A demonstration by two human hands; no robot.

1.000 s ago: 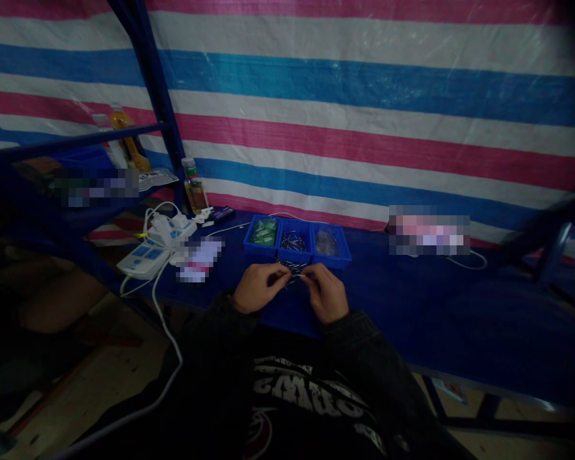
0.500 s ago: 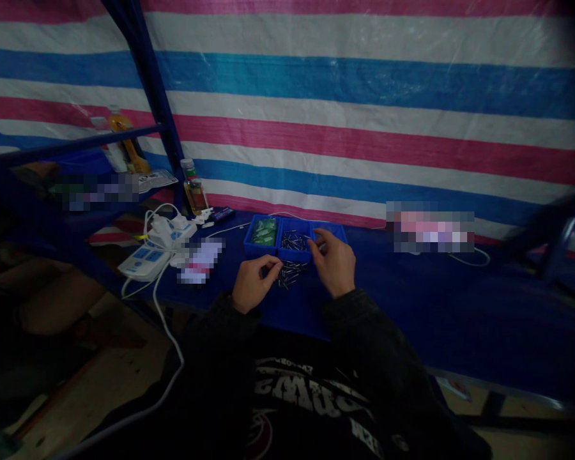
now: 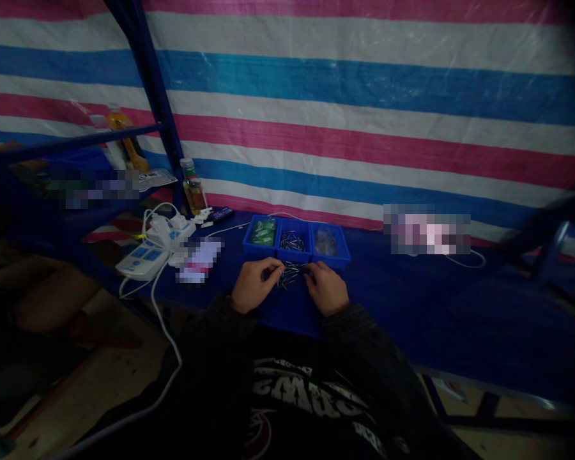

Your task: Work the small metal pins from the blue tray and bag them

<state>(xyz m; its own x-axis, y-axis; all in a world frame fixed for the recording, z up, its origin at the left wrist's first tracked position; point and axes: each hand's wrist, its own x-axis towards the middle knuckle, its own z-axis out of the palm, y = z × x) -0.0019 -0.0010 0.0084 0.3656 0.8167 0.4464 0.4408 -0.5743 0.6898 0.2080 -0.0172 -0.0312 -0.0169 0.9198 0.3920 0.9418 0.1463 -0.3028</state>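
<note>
On the blue tabletop lies a small pile of thin, dark, screw-like metal pieces. My left hand is at the pile's left edge, thumb and fingers pinched together. At its right side my right hand is closed too, fingertips pressed together by the pieces. Whatever either hand grips is too small to make out. Just beyond stand three joined blue bins: the left bin has green packets, the middle bin similar metal pieces, the right bin clear, see-through items.
Left of the bins are a phone with a blurred screen, white power strips with cables, and a bottle. A blue metal post rises there. A striped sheet hangs behind the table. Another person's limb shows at far left.
My right hand has come back from over the right bin to the pile, uncovering that bin. The left hand stays almost where it was, still pinched.
</note>
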